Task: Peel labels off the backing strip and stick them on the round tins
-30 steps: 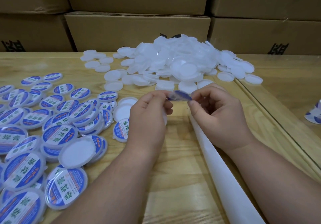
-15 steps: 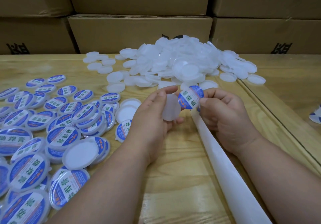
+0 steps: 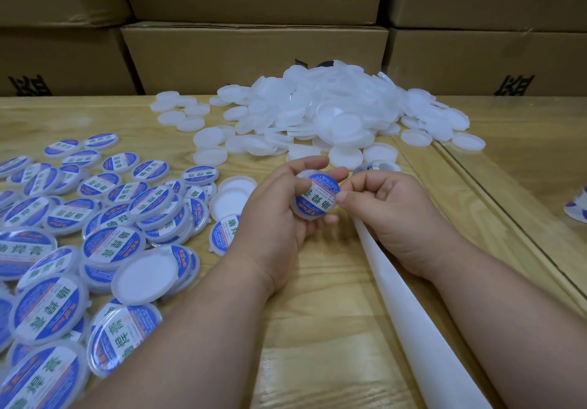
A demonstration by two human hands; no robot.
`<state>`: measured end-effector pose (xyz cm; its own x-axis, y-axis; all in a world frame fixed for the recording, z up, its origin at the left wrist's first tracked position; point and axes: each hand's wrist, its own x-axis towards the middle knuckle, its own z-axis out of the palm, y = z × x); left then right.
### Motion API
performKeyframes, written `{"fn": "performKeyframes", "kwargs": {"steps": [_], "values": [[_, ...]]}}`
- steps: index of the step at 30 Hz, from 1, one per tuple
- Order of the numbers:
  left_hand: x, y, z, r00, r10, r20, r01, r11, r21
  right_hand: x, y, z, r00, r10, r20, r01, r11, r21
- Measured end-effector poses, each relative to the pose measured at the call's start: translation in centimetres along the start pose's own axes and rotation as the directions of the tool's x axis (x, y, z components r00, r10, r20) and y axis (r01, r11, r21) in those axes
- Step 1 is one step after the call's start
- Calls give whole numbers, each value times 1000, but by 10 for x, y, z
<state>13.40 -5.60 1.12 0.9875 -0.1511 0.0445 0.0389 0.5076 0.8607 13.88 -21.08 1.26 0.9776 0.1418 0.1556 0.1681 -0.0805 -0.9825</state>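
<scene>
— Tin (image 3: pixel 313 197) with the blue label (image 3: pixel 317 193): where is it?

— Right in front of you, lifted off the desk (image 3: pixel 320 329), tilted so its face looks up at you. Your left hand (image 3: pixel 279 215) curls round it, thumb on the near rim and fingers over the far rim. Your right hand (image 3: pixel 394 208) pinches at the label's right edge, thumb and forefinger pressed together there. The label covers most of the tin's face; whether its edge is fully down I cannot tell.

— What lies round your hands?

— On your left the labelled tins (image 3: pixel 95 224) spread out, overlapping, and run off the left edge of view; the nearest one lies just beside your left wrist. Beyond your hands the heap of plain white tins (image 3: pixel 317 113) reaches nearly to your fingertips, with the cardboard boxes (image 3: pixel 254 56) stacked behind it. The white backing strip (image 3: pixel 413 307) runs from under your right hand toward you, between your two forearms, and off the bottom edge.

— And open room?

— Bare wood shows between your forearms left of the strip. To your right a raised wooden edge (image 3: pixel 495 205) runs diagonally, with more bare surface past it and a bit of blue-and-white label stock (image 3: pixel 576 208) at the right border.
</scene>
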Motion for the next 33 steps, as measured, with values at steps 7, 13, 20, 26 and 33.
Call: {"fn": "performKeyframes", "kwargs": {"steps": [7,13,20,26,33], "values": [[1,-3,-1,1000,27,-7,-26,999,45,1,1,2,1000,0,-10,0,1000,-3],[3,-4,-1,999,35,-19,-35,999,34,2,5,1,1000,-20,-5,20,1000,-18],[3,-4,-1,998,48,-45,-45,996,75,1,4,2,1000,-17,-19,16,1000,-23],[5,-7,-3,981,100,-166,-86,992,88,-3,-2,2,998,-60,-1,60,998,-32],[5,-9,-3,961,128,-246,-101,988,121,-4,-7,0,998,-2,-62,7,997,77]]}}
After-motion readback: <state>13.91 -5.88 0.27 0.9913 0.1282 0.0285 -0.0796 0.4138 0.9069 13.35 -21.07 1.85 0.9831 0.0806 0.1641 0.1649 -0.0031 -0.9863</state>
